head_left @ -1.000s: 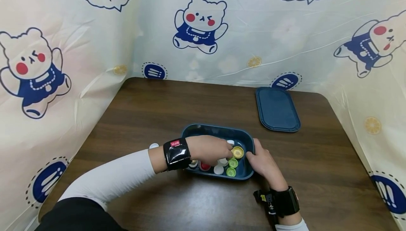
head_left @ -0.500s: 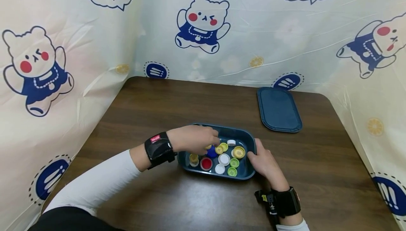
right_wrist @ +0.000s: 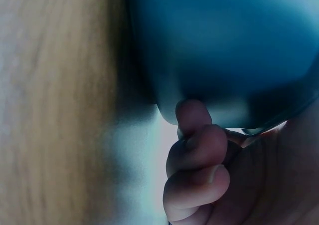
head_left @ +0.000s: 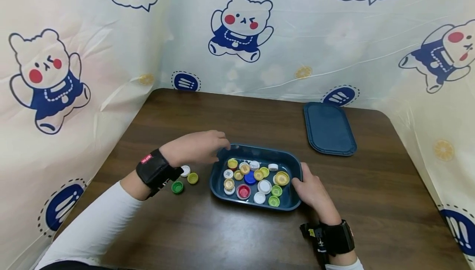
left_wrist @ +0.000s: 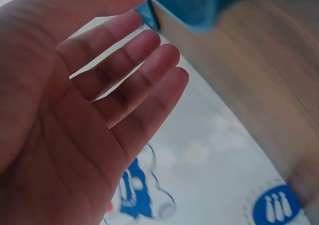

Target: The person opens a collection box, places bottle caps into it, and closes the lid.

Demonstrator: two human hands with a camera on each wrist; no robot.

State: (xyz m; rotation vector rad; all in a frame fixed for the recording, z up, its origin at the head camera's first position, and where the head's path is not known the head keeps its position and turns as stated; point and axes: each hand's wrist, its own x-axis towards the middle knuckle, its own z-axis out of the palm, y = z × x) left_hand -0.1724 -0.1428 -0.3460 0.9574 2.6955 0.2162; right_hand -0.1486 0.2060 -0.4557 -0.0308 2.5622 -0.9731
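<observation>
A dark blue plastic box (head_left: pixel 256 206) stands on the table, holding several bottle caps in white, yellow, light green, red and blue. The red cap (head_left: pixel 243 192) lies near its front wall, a blue cap (head_left: pixel 250 177) in the middle. My right hand (head_left: pixel 313 189) grips the box's right end, thumb over the rim; its fingers (right_wrist: pixel 197 185) curl against the outer wall in the right wrist view. At the back left corner of the box hovers my left hand (head_left: pixel 196 147), fingers loosely extended. Its palm (left_wrist: pixel 65 145) shows bare in the left wrist view.
Left of the box, a dark green cap (head_left: pixel 177 187), a yellow cap (head_left: pixel 192 178) and a white cap (head_left: pixel 186 171) lie on the wooden table (head_left: pixel 208 237). A flat blue lid (head_left: pixel 330 129) lies at the back right. A printed curtain (head_left: pixel 297 35) surrounds the table.
My left hand has moved left and back, out of the box to its back left corner, uncovering the caps inside and those on the table. My right hand keeps its grip on the box.
</observation>
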